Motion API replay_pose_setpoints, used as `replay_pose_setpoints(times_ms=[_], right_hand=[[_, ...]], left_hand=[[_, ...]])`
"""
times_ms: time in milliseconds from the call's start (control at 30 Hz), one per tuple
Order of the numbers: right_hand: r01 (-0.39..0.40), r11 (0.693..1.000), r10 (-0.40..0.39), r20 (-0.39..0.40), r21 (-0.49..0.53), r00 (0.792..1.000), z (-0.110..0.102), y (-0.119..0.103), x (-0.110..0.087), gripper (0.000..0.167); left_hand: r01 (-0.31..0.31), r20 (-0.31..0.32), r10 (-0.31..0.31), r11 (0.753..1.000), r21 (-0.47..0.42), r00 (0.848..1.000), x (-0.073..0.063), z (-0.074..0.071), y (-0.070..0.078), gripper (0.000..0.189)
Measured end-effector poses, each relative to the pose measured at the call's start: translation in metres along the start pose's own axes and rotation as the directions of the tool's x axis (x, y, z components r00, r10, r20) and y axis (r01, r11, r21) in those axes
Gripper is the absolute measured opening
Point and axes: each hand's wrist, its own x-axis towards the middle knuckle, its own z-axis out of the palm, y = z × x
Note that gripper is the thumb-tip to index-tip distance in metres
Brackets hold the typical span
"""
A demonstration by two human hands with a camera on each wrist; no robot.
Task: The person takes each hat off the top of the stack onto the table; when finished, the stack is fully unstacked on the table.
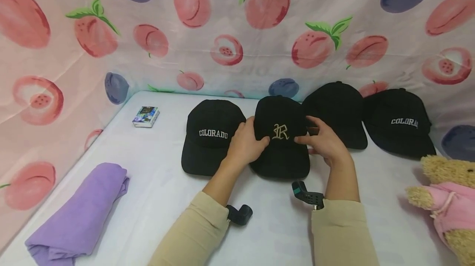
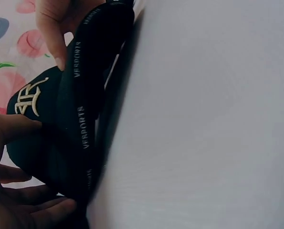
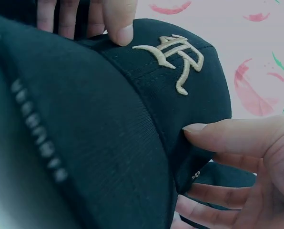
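Note:
A black baseball cap (image 1: 280, 161) with a gold R emblem (image 1: 280, 132) sits on the white surface, its brim toward me. My left hand (image 1: 246, 142) holds its left side, thumb on the front panel and fingers in the gap beside the neighbouring cap. On the opposite side, my right hand (image 1: 326, 140) pinches the cap lightly, thumb at the front and fingers spread along the edge. The right wrist view shows the right thumb (image 3: 223, 136) pressing the crown near the emblem. White lettering on the brim's edge (image 2: 82, 124) appears in the left wrist view.
A black COLORADO cap (image 1: 202, 156) stands left, with a plain black cap (image 1: 335, 113) and another lettered cap (image 1: 400, 134) right. Around them are a small patterned box (image 1: 146, 116), a folded purple cloth (image 1: 79, 216), a teddy bear (image 1: 450, 204) and a fruit-print curtain (image 1: 259, 55).

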Motion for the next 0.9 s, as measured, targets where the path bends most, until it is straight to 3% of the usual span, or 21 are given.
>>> replay_pose_setpoints(times_ms=[300, 467, 667, 900], right_hand=[[-0.002, 0.996, -0.004, -0.071, -0.084, 0.997, 0.003, 0.001, 0.004, 0.089], [-0.011, 0.992, 0.000, -0.089, -0.124, 0.996, 0.004, 0.000, 0.005, 0.087], [0.023, 0.991, -0.037, -0.104, -0.132, 0.994, 0.006, -0.003, 0.009, 0.085], [0.068, 0.991, -0.081, -0.104, -0.115, 0.991, 0.008, 0.004, 0.013, 0.092]], left_hand=[[0.014, -0.013, -0.014, 1.000, -0.008, 1.000, 0.010, 0.006, -0.003, 0.071], [0.007, 0.015, -0.007, 1.000, -0.023, 1.000, 0.016, 0.007, -0.005, 0.077], [-0.007, 0.034, 0.009, 0.999, -0.052, 0.999, 0.020, 0.002, -0.010, 0.089], [-0.014, 0.044, 0.016, 0.999, -0.033, 0.999, 0.028, 0.005, -0.009, 0.086]])
